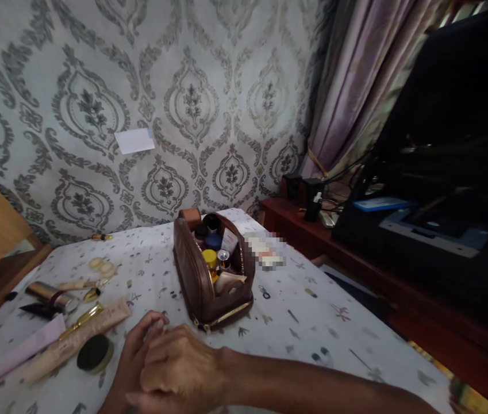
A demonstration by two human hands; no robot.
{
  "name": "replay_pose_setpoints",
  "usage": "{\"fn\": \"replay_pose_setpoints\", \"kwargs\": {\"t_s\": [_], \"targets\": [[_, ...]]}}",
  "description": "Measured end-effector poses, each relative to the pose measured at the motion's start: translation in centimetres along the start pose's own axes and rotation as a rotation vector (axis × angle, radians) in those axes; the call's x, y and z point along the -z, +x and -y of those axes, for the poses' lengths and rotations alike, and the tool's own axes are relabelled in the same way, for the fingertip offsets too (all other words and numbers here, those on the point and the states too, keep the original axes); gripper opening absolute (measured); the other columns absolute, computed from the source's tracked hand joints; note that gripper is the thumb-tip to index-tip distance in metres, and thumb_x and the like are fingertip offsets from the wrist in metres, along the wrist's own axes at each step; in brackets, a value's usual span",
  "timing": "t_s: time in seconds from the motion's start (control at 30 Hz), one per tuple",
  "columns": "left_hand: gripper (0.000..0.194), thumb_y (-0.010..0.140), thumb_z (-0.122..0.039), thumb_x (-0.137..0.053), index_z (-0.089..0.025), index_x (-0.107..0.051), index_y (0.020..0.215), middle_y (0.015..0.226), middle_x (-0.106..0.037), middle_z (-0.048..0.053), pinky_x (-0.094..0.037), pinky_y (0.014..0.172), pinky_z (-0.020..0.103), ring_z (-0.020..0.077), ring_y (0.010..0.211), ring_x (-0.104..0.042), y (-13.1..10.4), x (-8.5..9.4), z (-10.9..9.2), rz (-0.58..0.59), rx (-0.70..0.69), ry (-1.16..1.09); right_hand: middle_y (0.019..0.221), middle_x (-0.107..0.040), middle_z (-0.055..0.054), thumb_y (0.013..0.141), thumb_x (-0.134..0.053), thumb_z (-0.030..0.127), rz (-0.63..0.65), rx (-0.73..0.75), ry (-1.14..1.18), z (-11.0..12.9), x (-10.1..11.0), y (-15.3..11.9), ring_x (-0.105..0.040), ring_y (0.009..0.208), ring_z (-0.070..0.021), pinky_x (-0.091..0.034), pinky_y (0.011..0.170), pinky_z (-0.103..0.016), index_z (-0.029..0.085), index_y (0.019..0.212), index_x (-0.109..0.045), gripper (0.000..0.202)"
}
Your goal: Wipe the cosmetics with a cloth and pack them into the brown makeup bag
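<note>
My left hand [140, 336] is at the lower middle, above the table's near part, with its visible fingers curled. My right hand [179, 365] lies across it, fingers bent and pressed against it, and covers most of its palm. Whether anything is between the hands is hidden. Just beyond them stands a brown leather toiletry bag [187, 282], unzipped and filled with bottles, jars and tubes. A yellow-capped bottle [210, 259] and a white tube [229, 240] show inside it. Left of my hands lie a dark-lidded round jar [94, 352], a beige tube [77, 339] and a pink tube [17, 356].
More cosmetics lie to the left, including a gold-and-brown cylinder [49, 296] and a small gold-and-black tube [102, 237]. The table has a white patterned cover [312, 322]. At right are a reddish-brown cabinet [304, 224] and a large dark screen [425, 167]. A patterned wall [192, 103] closes off the back.
</note>
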State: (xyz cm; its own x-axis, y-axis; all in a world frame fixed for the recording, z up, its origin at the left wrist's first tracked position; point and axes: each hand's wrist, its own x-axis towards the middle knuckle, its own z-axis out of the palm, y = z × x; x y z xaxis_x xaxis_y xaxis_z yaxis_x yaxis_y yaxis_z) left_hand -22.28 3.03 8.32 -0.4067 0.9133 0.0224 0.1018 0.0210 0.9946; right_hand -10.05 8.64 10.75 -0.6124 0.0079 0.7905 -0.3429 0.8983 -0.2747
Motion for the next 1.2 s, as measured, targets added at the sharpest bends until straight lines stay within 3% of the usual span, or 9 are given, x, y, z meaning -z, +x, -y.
{"fn": "replay_pose_setpoints", "kwargs": {"t_s": [0.1, 0.2, 0.33, 0.47, 0.57, 0.73, 0.83, 0.97, 1.2], "targets": [[0.045, 0.07, -0.065, -0.067, -0.02, -0.059, 0.071, 0.062, -0.052, -0.001, -0.043, 0.053, 0.027, 0.0173, 0.059, -0.051, 0.3, 0.3, 0.0, 0.025, -0.007, 0.037, 0.049, -0.037, 0.006, 0.09, -0.05, 0.034, -0.148, -0.328, 0.268, 0.1, -2.2, -0.2, -0.038, 0.048, -0.0082, -0.032, 0.05, -0.024, 0.021, 0.051, -0.029, 0.046], [0.046, 0.077, -0.065, -0.059, -0.021, -0.055, 0.066, 0.061, -0.05, -0.001, -0.042, 0.057, 0.027, 0.0169, 0.06, -0.05, 0.5, 0.8, -0.7, -0.077, -0.125, 0.166, 0.05, -0.027, 0.007, 0.091, -0.05, 0.037, -0.248, -0.638, 0.471, 0.1, -2.8, -0.3, -0.028, 0.048, -0.0072, -0.024, 0.047, -0.023, 0.021, 0.052, -0.029, 0.047], [0.049, 0.088, -0.063, -0.041, -0.021, -0.053, 0.066, 0.064, -0.051, 0.0, -0.043, 0.066, 0.029, 0.0178, 0.065, -0.051, 0.6, 2.0, -2.9, -0.204, -0.232, 0.34, 0.049, -0.02, 0.007, 0.091, -0.048, 0.054, -0.312, -0.834, 0.564, -0.5, -3.3, -1.4, -0.023, 0.048, -0.0074, -0.021, 0.047, -0.023, 0.022, 0.051, -0.024, 0.056], [0.048, 0.092, -0.059, -0.034, -0.021, -0.052, 0.068, 0.064, -0.052, 0.0, -0.042, 0.064, 0.028, 0.0179, 0.065, -0.052, 2.7, 5.3, -5.3, -0.249, -0.259, 0.515, 0.042, -0.033, 0.005, 0.085, -0.044, 0.072, -0.285, -0.985, 0.59, -1.5, -3.8, -2.3, -0.034, 0.043, -0.0088, -0.03, 0.049, -0.024, 0.021, 0.045, -0.035, 0.066], [0.04, 0.093, -0.051, -0.03, -0.021, -0.055, 0.083, 0.081, -0.063, 0.002, -0.047, 0.073, 0.028, 0.0196, 0.08, -0.06, 6.3, 9.2, -6.4, -0.25, -0.228, 0.835, 0.041, -0.037, 0.003, 0.081, -0.042, 0.08, -0.289, -1.028, 0.582, -1.8, -3.9, -2.3, -0.038, 0.043, -0.0099, -0.035, 0.051, -0.025, 0.021, 0.043, -0.038, 0.07], [0.03, 0.085, -0.036, -0.044, -0.021, -0.062, 0.103, 0.104, -0.071, 0.008, -0.046, 0.087, 0.034, 0.0256, 0.1, -0.063, 12.6, 14.3, -6.0, -0.272, -0.059, 1.089, 0.041, -0.039, 0.003, 0.08, -0.043, 0.081, -0.243, -1.018, 0.599, -1.8, -3.8, -2.1, -0.039, 0.043, -0.0099, -0.035, 0.051, -0.025, 0.021, 0.043, -0.04, 0.071], [0.033, 0.082, -0.039, -0.052, -0.024, -0.064, 0.109, 0.108, -0.072, 0.009, -0.046, 0.086, 0.036, 0.0293, 0.105, -0.064, 14.7, 14.9, -5.0, -0.25, 0.074, 1.224, 0.042, -0.039, 0.003, 0.082, -0.043, 0.079, -0.221, -1.009, 0.598, -1.7, -3.8, -2.2, -0.039, 0.044, -0.0101, -0.034, 0.051, -0.025, 0.021, 0.044, -0.04, 0.07], [0.039, 0.08, -0.047, -0.057, -0.019, -0.067, 0.105, 0.112, -0.071, 0.017, -0.047, 0.086, 0.043, 0.0376, 0.107, -0.064, 16.1, 14.1, -3.9, -0.197, 0.181, 1.339, 0.042, -0.038, 0.003, 0.083, -0.042, 0.078, -0.198, -0.999, 0.589, -1.8, -3.8, -2.4, -0.038, 0.044, -0.01, -0.033, 0.051, -0.025, 0.021, 0.045, -0.04, 0.069], [0.037, 0.087, -0.044, -0.047, -0.018, -0.062, 0.11, 0.114, -0.069, 0.016, -0.047, 0.085, 0.04, 0.0333, 0.108, -0.063, 16.1, 14.4, -3.8, -0.214, 0.129, 1.305, 0.043, -0.038, 0.003, 0.085, -0.042, 0.074, -0.185, -0.975, 0.598, -1.7, -3.8, -2.3, -0.037, 0.044, -0.0095, -0.032, 0.049, -0.024, 0.021, 0.046, -0.04, 0.067]]}}
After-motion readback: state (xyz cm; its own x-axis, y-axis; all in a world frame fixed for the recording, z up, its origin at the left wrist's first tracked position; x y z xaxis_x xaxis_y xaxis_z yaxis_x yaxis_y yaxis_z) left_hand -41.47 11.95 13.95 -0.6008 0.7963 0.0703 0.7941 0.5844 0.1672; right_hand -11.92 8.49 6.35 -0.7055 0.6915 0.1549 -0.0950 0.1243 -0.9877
